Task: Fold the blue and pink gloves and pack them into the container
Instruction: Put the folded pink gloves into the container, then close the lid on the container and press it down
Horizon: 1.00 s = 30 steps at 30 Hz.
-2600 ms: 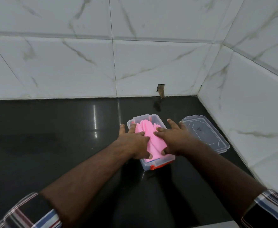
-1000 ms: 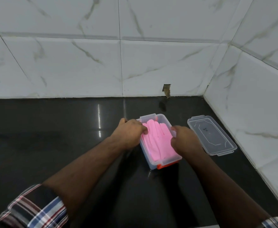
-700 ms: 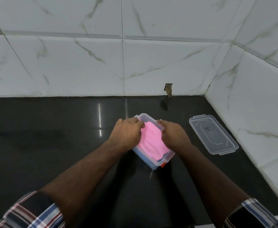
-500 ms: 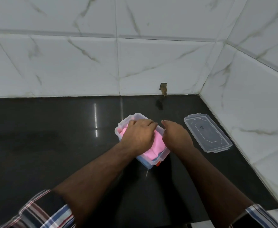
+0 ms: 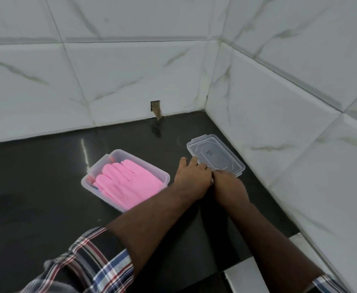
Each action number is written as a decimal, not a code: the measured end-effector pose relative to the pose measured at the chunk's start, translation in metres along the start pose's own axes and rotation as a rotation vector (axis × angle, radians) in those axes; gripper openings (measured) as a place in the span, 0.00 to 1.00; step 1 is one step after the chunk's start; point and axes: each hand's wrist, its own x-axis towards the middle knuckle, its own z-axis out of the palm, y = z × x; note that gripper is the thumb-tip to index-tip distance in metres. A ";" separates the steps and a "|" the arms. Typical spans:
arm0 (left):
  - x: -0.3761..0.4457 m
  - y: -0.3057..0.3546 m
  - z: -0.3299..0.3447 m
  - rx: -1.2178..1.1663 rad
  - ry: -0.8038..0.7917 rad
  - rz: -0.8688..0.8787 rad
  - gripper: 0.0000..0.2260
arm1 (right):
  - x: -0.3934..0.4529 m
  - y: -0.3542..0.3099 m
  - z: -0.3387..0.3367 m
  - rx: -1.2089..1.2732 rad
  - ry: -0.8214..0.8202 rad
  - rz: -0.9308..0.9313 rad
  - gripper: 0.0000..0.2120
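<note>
Over in the corner, a dark polished counter [image 5: 36,187] meets white marble-patterned wall tiles [image 5: 110,70], and a small square hole [image 5: 155,106] is cut into the tile just above the counter's back edge. A clear plastic container [image 5: 125,178] sits open on the counter with the folded pink gloves [image 5: 129,183] lying flat inside it, finger ends pointing toward the far left corner; the blue gloves cannot be made out beneath them. Just to the right of it, close to the side wall, lies the clear lid [image 5: 214,154], flat on the counter and apart from the container. Compared with half a second ago, both hands have left the container and gone across to the lid, and the container now stands untouched with the pink gloves fully uncovered. The left hand [image 5: 191,176] reaches across the body, its forearm passing over the container's near right corner, with its fingers laid on the lid's near left edge. The right hand [image 5: 229,186] sits right beside it, touching it, knuckles up at the lid's near edge; whether either hand actually grips the lid or only rests on it, I cannot tell. A plaid sleeve [image 5: 93,265] is pushed up on the left arm.
</note>
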 end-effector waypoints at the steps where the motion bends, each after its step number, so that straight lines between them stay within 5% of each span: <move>1: 0.005 0.003 0.006 0.004 -0.013 0.001 0.14 | 0.000 0.005 0.002 0.002 -0.005 0.005 0.07; 11: 0.027 -0.002 0.015 0.010 -0.082 -0.051 0.11 | 0.000 0.019 0.015 0.070 0.057 -0.021 0.07; 23: 0.005 -0.058 -0.047 -0.202 0.383 0.005 0.13 | 0.019 -0.008 -0.028 0.302 0.421 -0.050 0.17; 27: -0.012 -0.090 -0.071 -0.321 0.543 0.010 0.20 | 0.023 -0.031 -0.059 0.354 0.607 -0.111 0.08; 30: -0.029 -0.123 -0.088 -0.567 0.688 -0.178 0.22 | 0.019 -0.059 -0.080 0.637 0.645 -0.027 0.06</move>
